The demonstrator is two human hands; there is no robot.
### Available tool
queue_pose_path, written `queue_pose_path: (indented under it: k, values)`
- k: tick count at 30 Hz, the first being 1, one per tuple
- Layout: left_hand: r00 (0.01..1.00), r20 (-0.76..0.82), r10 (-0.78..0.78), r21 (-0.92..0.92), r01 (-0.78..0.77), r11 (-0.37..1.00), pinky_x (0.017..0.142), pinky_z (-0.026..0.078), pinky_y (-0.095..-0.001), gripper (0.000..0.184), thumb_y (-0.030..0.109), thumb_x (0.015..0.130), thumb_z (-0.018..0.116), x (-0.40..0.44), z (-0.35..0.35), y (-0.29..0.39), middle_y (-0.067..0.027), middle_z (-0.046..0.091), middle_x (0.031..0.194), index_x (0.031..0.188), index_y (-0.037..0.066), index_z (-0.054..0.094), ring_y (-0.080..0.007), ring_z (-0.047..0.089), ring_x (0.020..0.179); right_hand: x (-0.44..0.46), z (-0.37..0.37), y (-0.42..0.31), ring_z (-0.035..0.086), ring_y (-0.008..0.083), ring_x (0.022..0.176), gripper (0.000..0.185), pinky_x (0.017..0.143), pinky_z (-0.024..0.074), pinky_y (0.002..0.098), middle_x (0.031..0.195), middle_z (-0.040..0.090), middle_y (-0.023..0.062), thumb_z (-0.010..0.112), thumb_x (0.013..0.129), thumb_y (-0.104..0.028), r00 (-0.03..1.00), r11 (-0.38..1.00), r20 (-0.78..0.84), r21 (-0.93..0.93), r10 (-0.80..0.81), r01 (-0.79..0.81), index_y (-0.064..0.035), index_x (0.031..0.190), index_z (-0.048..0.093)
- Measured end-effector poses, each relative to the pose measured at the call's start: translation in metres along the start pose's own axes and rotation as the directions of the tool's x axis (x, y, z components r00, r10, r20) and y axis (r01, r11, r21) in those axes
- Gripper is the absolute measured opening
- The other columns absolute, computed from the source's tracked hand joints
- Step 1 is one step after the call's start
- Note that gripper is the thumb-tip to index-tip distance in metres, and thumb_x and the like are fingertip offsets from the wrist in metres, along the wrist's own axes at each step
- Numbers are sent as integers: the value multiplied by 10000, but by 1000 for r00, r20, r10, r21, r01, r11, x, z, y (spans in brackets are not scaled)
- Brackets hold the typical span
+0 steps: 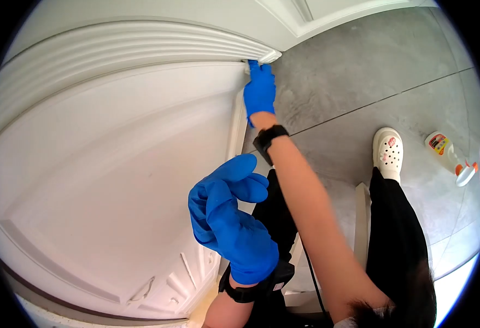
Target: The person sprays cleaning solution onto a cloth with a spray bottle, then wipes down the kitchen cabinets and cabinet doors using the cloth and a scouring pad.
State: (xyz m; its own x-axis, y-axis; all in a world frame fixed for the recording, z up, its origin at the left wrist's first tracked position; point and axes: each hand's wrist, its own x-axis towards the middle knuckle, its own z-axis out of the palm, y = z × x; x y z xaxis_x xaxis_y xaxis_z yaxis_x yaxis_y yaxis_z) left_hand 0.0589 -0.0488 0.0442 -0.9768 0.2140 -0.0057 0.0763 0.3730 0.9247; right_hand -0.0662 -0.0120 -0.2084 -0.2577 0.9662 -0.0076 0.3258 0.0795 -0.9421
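Note:
My right hand (260,90), in a blue rubber glove, reaches to the bottom end of the ribbed white door trim (158,46). Its fingers are pressed together at the gap between trim and door; a small whitish bit shows beside them, too unclear to name. Nearer to me, my left hand (229,213), gloved in blue too, hovers in front of the white door panel (120,180). Its fingers are loosely bent and apart, with nothing seen in them. Black bands with a device circle both wrists.
On the grey tiled floor (338,71), a white spray bottle (442,150) with an orange-and-white head lies at the right. My foot in a white clog (387,150) stands left of it. A pale stool leg (362,213) rises between my legs. Another white panel (300,16) borders the floor above.

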Motion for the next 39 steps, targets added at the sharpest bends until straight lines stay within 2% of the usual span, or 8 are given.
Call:
queue_pose_path:
  k: [4,7,11,30,32,34,36,39]
  values:
    - [999,36,10,30,-11,999,601,393,-261,331,220,853,354,2,-2,-5,-59,455,582,833,-45,552,-154,467,584,8,-11,-15,473,347,911,446,796,395,369,1025,488,176,397,673,82,925,794,220,475,310,-379,-41,1087,505]
    - [1000,-17,-4,65,6,998,611,384,-264,347,233,859,348,7,0,-8,-52,434,565,836,-47,551,-153,449,575,-1,-27,-66,470,348,921,529,773,407,353,998,474,202,371,635,127,998,908,-36,414,-45,56,-55,1115,502]
    - [1000,12,15,57,-16,998,606,378,-269,378,257,870,333,9,2,3,-43,411,550,838,-52,547,-152,428,564,-12,-23,-76,466,327,795,567,710,409,374,892,469,160,390,624,132,997,854,73,517,27,-61,-82,1141,486]
    - [979,191,65,-155,-36,987,475,370,-251,370,322,872,312,3,-45,2,-121,547,812,929,4,491,-145,413,537,-28,28,68,498,305,905,295,778,430,331,1028,482,174,414,759,2,957,986,261,-134,127,-95,-31,1027,534]
    - [979,184,88,-147,-61,987,468,377,-255,366,322,872,318,6,-57,-2,-121,549,806,936,6,490,-142,413,524,-35,17,63,515,252,868,260,754,432,316,989,520,141,436,777,-62,718,346,332,704,612,-621,-27,1011,543]
    - [981,167,98,-145,-74,987,460,384,-260,362,322,872,323,3,-65,-2,-122,551,801,943,8,490,-139,413,512,-45,5,82,520,214,841,270,745,429,312,962,546,113,462,770,-113,640,156,418,748,645,-645,-31,1015,542]
    - [987,157,44,-144,-21,989,461,402,-269,350,315,869,346,1,-73,3,-126,558,780,931,6,498,-141,408,478,-41,-26,63,525,204,853,305,744,433,308,992,546,108,471,757,-129,618,383,375,535,691,-753,-24,1038,524]
    - [989,144,-41,-160,64,985,457,412,-280,344,305,859,378,-1,-84,6,-133,564,744,909,-8,512,-147,411,455,-35,-40,54,518,215,873,331,779,425,321,1017,532,99,485,748,-88,552,-106,654,689,517,-717,-29,1073,500]
